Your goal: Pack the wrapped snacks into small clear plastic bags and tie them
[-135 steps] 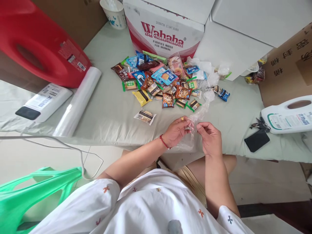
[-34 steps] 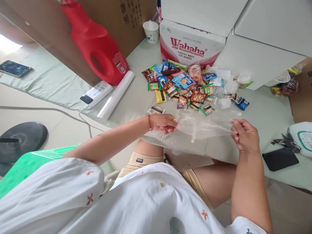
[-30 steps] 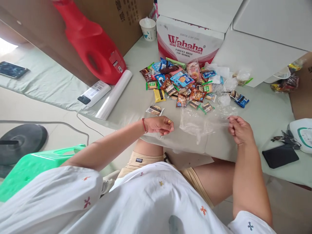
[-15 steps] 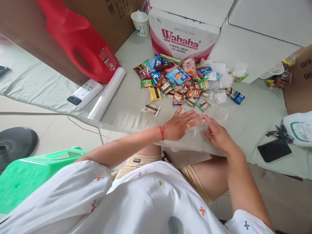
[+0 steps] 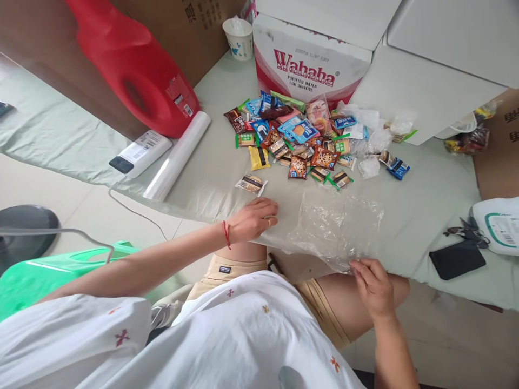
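Note:
A thin sheet of clear plastic film [image 5: 324, 216] lies crinkled over the table's front edge. My right hand [image 5: 375, 286] is closed at its near right corner, pinching the film between thumb and fingers. My left hand [image 5: 255, 219] is at the front edge, left of the film, back upward and fingers curled together. What it holds, if anything, is hidden beneath the fingers. Just beyond it lies a single wrapped biscuit [image 5: 251, 184]. Farther back is a heap of small wrapped snacks [image 5: 300, 135], in blue, brown, yellow and green packets.
A roll of clear film [image 5: 178, 156] lies beside a white device [image 5: 140, 154] and a red jug [image 5: 141, 75]. Behind the snacks stands a Wahaha carton [image 5: 308, 59], with a paper cup [image 5: 238, 40] beside it. A black pouch [image 5: 457, 255] and keys [image 5: 466, 229] lie right.
My hands have parted. The left moved left and its fingers curled; the right came down toward me, pinching the film's near corner. The film now shows spread out wider.

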A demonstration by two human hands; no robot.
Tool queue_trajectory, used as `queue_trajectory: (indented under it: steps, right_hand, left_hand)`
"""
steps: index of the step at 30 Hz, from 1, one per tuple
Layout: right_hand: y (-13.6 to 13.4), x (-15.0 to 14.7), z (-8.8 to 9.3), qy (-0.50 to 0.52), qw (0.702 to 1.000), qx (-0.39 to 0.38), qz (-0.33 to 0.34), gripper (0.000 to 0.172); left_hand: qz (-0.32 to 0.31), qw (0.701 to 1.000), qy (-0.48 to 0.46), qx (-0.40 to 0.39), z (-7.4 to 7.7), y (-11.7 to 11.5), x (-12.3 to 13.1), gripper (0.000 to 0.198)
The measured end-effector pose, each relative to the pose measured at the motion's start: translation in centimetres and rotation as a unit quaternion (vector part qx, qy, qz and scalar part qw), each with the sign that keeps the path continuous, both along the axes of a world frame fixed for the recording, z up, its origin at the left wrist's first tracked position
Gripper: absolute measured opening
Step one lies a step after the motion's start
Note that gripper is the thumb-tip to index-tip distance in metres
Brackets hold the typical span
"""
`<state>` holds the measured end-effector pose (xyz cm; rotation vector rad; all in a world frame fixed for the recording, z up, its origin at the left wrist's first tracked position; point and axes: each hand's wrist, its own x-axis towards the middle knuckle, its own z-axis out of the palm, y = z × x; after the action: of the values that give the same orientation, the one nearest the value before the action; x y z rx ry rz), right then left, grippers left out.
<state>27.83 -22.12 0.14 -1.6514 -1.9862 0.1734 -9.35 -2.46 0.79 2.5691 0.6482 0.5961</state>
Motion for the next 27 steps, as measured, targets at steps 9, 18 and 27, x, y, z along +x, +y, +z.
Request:
queue_trajectory:
  steps: [9, 18, 27]
  right_hand:
    - [3.9, -2.8, 1.9, 0.018, 0.998, 0.047, 0.024, 0.034]
    - [0.4, 1.2, 0.4, 0.079, 0.988, -0.118, 0.054, 0.032]
    - [17.2, 0.6, 10.8, -0.041, 0.991, -0.118, 0.042, 0.028]
  left_hand:
    - [0.127, 0.986, 0.043, -0.095, 3.3, -2.7, 12.7, 0.045]
    - [0.127, 0.98, 0.153, 0.007, -2.9, 0.9, 4.7, 0.067]
    - [0.107, 0.984, 0.139, -0.014, -2.4, 0.8, 4.7, 0.079]
